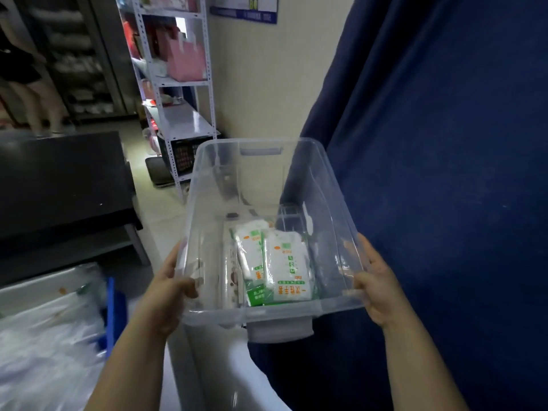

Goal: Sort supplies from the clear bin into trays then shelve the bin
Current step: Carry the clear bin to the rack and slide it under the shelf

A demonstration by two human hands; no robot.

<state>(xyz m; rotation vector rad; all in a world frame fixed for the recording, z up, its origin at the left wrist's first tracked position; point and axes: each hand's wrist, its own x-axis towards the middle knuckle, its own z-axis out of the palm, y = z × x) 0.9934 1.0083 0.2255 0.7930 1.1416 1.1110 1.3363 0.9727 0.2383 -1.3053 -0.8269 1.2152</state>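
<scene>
Clear bin (pixel 281 310), with what look like white-and-green packets (pixel 280 262) between the hands, is gripped at its rim by left hand (pixel 166 295) and right hand (pixel 379 287).

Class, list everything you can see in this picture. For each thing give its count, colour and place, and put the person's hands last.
clear bin: one, transparent, centre, held up
packets: two, white and green, near end of the bin
printed packet: one, pale with brown, left of them
shelving rack: one, white, by the back wall
bag: one, pink, on an upper rack shelf
crate: one, black, low in the rack
curtain: one, dark blue, right side
table: one, black, left
tray: one, blue, lower left
plastic bags: several, clear, lower left
left hand: one, grips the bin's left rim
right hand: one, grips the bin's right rim
</scene>
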